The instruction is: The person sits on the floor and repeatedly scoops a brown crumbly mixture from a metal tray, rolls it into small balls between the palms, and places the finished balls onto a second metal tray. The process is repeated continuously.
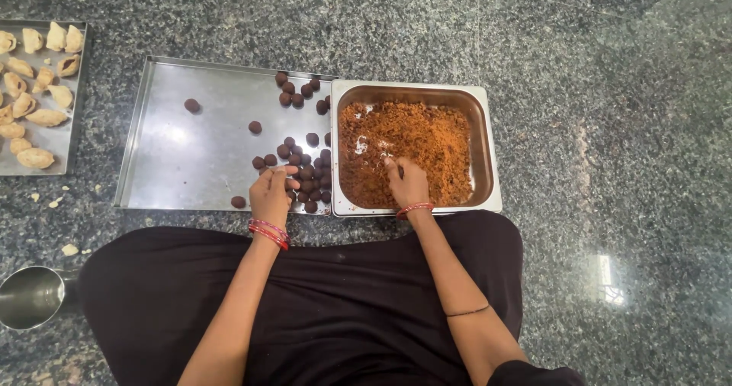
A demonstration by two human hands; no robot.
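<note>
At centre frame, my right hand [408, 184] digs into the brown crumbs [415, 146] in the deep pan [488, 146], fingers curled, pinching crumbs. My left hand [271, 191] rests loosely curled beside the dark balls [305, 168] on the flat tray [183, 149]; whether it holds one I cannot tell.

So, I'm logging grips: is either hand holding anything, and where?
Left hand rests among the dark balls; a grip cannot be told. Right hand digs its fingertips into the brown crumb mix.
</note>
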